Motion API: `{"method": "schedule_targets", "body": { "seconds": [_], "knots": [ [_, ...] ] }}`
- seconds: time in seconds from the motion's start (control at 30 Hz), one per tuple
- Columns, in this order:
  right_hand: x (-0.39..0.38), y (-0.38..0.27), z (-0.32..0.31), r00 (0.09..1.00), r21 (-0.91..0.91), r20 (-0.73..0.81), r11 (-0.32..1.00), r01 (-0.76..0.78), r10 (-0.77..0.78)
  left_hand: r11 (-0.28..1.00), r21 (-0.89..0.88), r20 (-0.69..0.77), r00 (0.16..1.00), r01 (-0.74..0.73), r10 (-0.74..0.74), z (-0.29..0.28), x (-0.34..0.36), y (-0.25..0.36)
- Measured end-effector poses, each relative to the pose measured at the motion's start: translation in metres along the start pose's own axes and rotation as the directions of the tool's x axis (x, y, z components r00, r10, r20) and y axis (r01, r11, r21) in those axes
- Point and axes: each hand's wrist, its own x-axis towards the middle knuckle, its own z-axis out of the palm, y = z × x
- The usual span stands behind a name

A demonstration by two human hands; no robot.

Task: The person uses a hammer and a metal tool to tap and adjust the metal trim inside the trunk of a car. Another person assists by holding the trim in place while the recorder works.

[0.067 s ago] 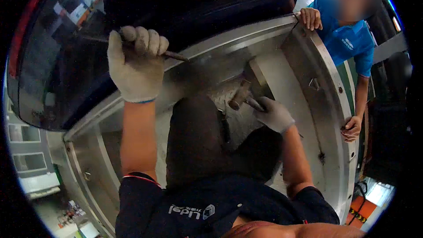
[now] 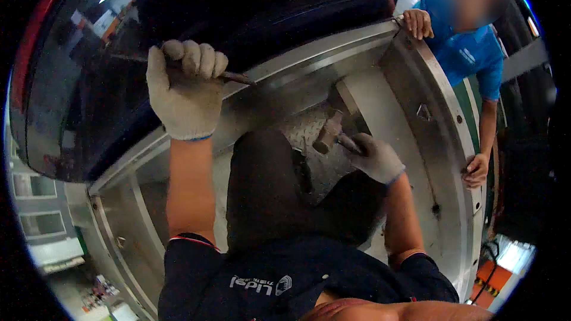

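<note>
Between the walls of a big metal frame (image 2: 321, 44), someone in a dark shirt is working with both hands gloved. Near the far edge, left of its middle, the left hand (image 2: 185, 92) is grasping a dark rod (image 2: 239, 77), the fingers curling round it. One end of the rod is sticking out to the right of the glove; whether that tip is touching the edge, I can't tell. Closer to the middle, the right hand (image 2: 377, 157) is gripping a hammer (image 2: 327, 137) by its handle. The hammer's head is pointing up and to the left, showing against a patterned metal sheet (image 2: 306, 125) near the far wall. Just left of the hammer, a dark-trousered knee (image 2: 262, 160) is jutting up. Beyond the far edge, a dark glossy panel (image 2: 65, 113) is rising. Outside the right edge, a co-worker in a blue shirt (image 2: 467, 56) is standing, one bare hand (image 2: 418, 24) resting at the far right corner and the other (image 2: 476, 171) resting farther down that edge.
</note>
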Motion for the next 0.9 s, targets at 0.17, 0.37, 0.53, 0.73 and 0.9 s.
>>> {"method": "schedule_targets", "body": {
  "seconds": [0.17,0.37,0.53,0.73,0.9],
  "knots": [
    [-0.044,-0.02,-0.029,1.0,0.12,0.008,0.993,0.012,-0.013,0.999,0.006,0.228,0.972,0.049,-0.049,-0.029,0.007,-0.018],
    [-0.067,-0.037,0.029,0.974,0.307,-0.114,0.939,-0.154,0.197,0.424,0.658,0.745,0.619,-0.622,-0.249,-0.023,-0.02,-0.084],
    [-0.099,-0.044,0.052,0.826,0.486,-0.02,0.727,-0.484,0.564,0.349,0.67,0.742,0.58,-0.655,-0.337,-0.027,-0.013,-0.121],
    [-0.104,-0.064,0.079,0.702,0.634,-0.143,0.61,-0.476,0.697,0.449,0.642,0.755,0.614,-0.622,-0.23,-0.043,0.006,-0.137],
    [-0.065,-0.099,0.085,0.671,0.571,-0.137,0.612,-0.547,0.729,0.418,0.679,0.727,0.631,-0.603,-0.27,-0.054,0.007,-0.139]
  ]
}}
